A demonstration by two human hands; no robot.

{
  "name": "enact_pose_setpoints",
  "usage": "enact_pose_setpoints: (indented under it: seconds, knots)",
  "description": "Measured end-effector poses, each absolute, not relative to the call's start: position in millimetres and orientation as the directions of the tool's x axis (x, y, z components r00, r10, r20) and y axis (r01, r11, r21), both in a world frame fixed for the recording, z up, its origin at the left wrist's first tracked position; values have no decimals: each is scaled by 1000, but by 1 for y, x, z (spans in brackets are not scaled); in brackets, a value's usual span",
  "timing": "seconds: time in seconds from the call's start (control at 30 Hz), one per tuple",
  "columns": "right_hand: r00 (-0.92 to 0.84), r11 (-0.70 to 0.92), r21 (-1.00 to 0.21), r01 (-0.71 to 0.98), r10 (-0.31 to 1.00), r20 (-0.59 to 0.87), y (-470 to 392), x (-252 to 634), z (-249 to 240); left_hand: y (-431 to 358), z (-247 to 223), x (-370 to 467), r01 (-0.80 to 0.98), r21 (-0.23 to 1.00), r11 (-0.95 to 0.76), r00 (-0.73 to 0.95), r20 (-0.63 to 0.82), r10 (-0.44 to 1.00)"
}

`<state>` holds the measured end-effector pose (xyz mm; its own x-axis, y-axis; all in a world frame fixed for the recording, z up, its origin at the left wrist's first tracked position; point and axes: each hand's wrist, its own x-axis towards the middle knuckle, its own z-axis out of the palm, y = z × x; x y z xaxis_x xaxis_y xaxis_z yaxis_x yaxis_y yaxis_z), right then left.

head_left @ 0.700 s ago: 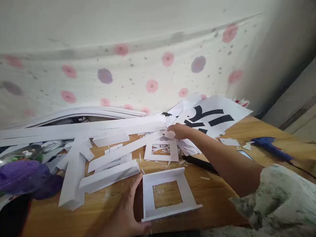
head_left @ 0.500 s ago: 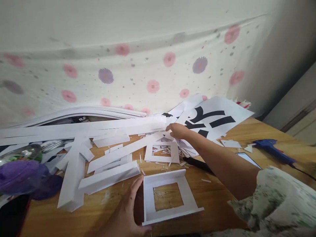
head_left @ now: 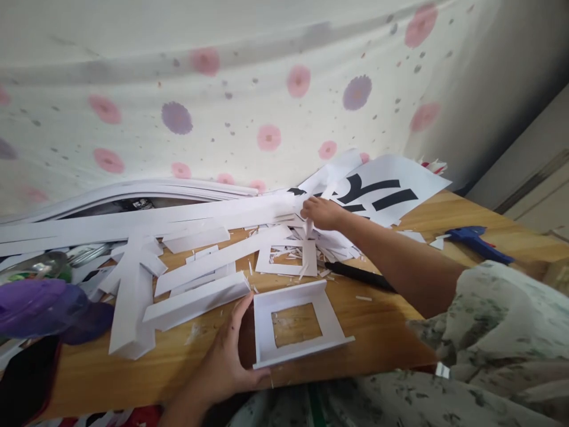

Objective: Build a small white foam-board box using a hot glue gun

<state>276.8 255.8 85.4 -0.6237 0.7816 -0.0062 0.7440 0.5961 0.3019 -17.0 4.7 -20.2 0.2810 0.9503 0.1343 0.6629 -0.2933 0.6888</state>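
The left hand (head_left: 224,356) has its fingers clamped on 1 white, square-holed frame (head_left: 326,314) on the brown wooden table (head_left: 371,317); the right hand's (head_left: 322,212) fingers bunch together, grip unclear.

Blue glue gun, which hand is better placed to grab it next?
Probably the right hand: it's nearer the blue glue gun. The left hand is farther away, spanning the left side of the white frame.

Near the front edge of the table (head_left: 386,332) there's a white frame (head_left: 328,320), square-holed, with low walls (head_left: 291,292) along its far and near sides; farther back, a small white strip (head_left: 309,229), mostly hidden.
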Motion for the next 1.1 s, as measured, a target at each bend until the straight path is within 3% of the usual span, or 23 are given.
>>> enact_pose_setpoints:
  seconds: [0.2, 0.43, 0.57, 0.7, 1.1]
  knots:
    - [-535, 495, 290, 819, 842, 74, 235, 320, 114, 7, -16, -16, 599, 728, -334, 294, 188, 937]
    - [-495, 490, 264, 831, 868, -52, 239, 310, 89, 1, -5, -11, 624, 697, -353, 282, 220, 934]
    - [-493, 511, 308, 802, 859, -141, 260, 289, 78, -9, -6, -7, 659, 649, -380, 236, 301, 924]
    - [-476, 521, 364, 772, 853, -212, 277, 282, 76, -15, -15, -6, 696, 642, -322, 169, 290, 942]
    - [-546, 559, 444, 700, 820, -171, 277, 278, 87, -13, -13, -2, 690, 667, -282, 139, 260, 955]
